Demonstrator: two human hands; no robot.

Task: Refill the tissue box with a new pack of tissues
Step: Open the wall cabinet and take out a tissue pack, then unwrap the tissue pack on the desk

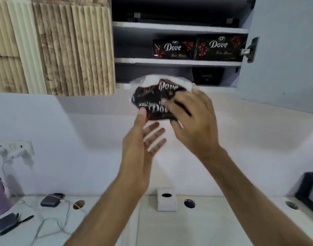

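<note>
A black tissue pack (153,99) with white tissues showing at its top is held up in front of the open cabinet. My right hand (193,121) grips its right side, fingers wrapped over the wrapper. My left hand (143,137) is below and left of it, fingers spread, with the thumb tip touching the pack's lower left edge. The white tissue box (166,201) with a dark oval slot stands on the desk below, against the wall.
Two more black tissue packs (196,47) lie on the middle cabinet shelf, another (208,76) on the lower one. The cabinet door (279,50) hangs open at right. Chargers, cables and a dark pouch (6,225) lie left; a black box (310,192) sits right.
</note>
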